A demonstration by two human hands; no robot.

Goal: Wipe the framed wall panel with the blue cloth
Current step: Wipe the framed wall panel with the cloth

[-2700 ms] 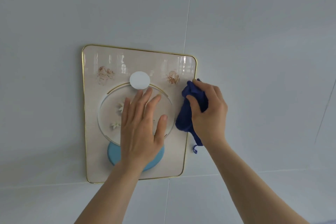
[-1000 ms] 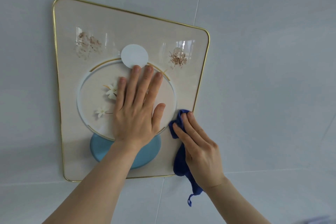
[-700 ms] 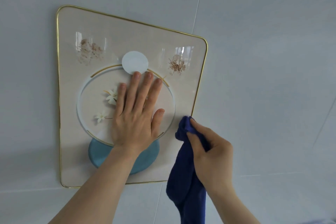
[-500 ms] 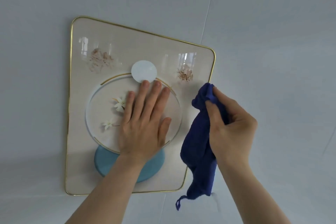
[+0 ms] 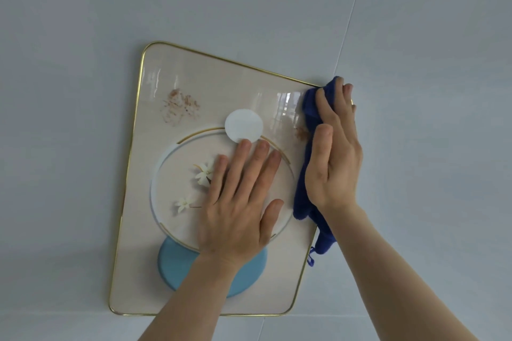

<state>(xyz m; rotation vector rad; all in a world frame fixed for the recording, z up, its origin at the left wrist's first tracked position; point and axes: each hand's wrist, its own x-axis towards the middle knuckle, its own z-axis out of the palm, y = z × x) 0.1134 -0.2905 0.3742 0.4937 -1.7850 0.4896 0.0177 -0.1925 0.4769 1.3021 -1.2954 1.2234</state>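
Observation:
The framed wall panel (image 5: 155, 230) hangs on the wall, cream with a thin gold rim, a ring design, white flowers and a blue disc near its bottom. My left hand (image 5: 238, 202) lies flat on the panel's middle, fingers spread, holding nothing. My right hand (image 5: 332, 152) presses the blue cloth (image 5: 303, 196) against the panel's right edge, fingertips at the upper right corner. The cloth hangs down under my palm, and a loop dangles at its lower end.
The grey-white tiled wall (image 5: 429, 91) surrounds the panel, with a thin vertical seam running above the panel's upper right corner and a horizontal seam just below the panel.
My right hand has carried the cloth up from the panel's lower right to its upper right corner and flattened onto it. My left hand has stayed flat on the panel's middle.

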